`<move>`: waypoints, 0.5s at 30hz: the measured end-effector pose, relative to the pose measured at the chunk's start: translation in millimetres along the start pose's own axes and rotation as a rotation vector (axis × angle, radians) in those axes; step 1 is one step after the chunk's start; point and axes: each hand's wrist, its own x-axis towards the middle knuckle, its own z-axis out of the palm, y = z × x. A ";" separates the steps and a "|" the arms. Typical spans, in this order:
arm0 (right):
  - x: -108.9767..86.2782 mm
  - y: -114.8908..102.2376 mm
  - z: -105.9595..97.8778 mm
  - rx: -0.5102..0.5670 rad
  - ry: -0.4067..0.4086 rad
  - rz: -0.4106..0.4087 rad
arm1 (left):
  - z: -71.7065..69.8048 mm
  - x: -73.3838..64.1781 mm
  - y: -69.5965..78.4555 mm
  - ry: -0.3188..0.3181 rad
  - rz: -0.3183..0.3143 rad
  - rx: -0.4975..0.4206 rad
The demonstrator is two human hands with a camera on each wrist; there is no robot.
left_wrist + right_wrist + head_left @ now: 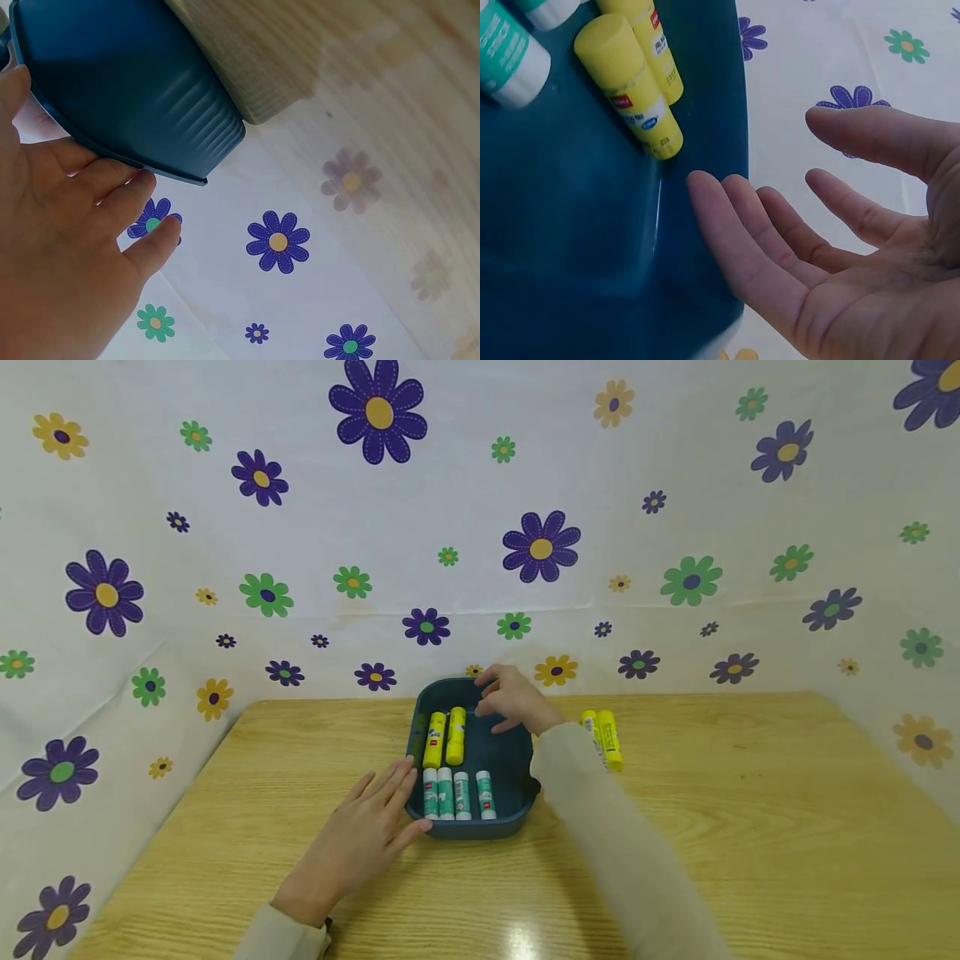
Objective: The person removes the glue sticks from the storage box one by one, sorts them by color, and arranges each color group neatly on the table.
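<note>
A dark blue plastic bin [480, 832] stands on the table with glue sticks inside. Two yellow glue sticks [434, 740] lie side by side in its upper left part. Below them is a row of several white-and-green glue sticks [462, 796], the rightmost set slightly apart. My left hand [367, 818] rests its fingers on the bin's left rim, and the left wrist view shows them along that edge [112, 160]. My right hand [513, 700] hovers over the bin's far right part, fingers spread and holding nothing; in the right wrist view its fingers [742, 247] are near the rim.
Two more yellow glue sticks [610, 741] lie on the wooden table [712, 827] to the right of the bin, partly behind the right sleeve. A white cloth with printed flowers [450, 485] hangs behind the table and along its sides.
</note>
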 end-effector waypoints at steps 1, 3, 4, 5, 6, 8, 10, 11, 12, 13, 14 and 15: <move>0.6 -0.4 2.3 0.004 -0.004 0.000 | -0.1 -0.3 -0.1 0.001 0.001 0.001; 1.8 -1.1 7.0 0.011 -0.013 0.003 | 0.4 -0.8 -0.6 0.002 0.005 0.004; 2.1 -1.4 9.3 0.016 -0.019 0.005 | 0.7 -1.0 -0.8 0.002 0.006 0.005; 2.5 -1.4 11.6 0.022 -0.024 0.008 | 0.8 -1.3 -0.8 0.002 0.008 0.005; 3.0 -1.5 14.1 0.028 -0.029 0.010 | 0.9 -1.5 -0.9 0.003 0.010 0.007; 3.9 -1.0 18.8 0.042 -0.035 0.021 | 1.6 -1.7 -1.5 0.006 0.010 0.009; 5.1 0.4 23.4 0.051 -0.039 0.034 | 1.7 -1.8 -1.7 0.009 0.008 0.015; 6.1 1.6 25.4 0.051 -0.038 0.040 | 1.7 -1.9 -1.7 0.010 0.009 0.016; 6.9 2.6 27.3 0.052 -0.036 0.048 | 2.0 -1.7 -1.9 0.010 0.009 0.018; 7.8 3.9 29.0 0.052 -0.033 0.058 | 2.2 -1.7 -2.0 0.011 0.011 0.015; 8.7 5.0 30.6 0.048 -0.030 0.066 | 2.4 -1.6 -2.1 0.010 0.012 0.014; 9.7 6.2 31.9 0.046 -0.027 0.074 | 2.4 -1.6 -2.2 0.010 0.013 0.015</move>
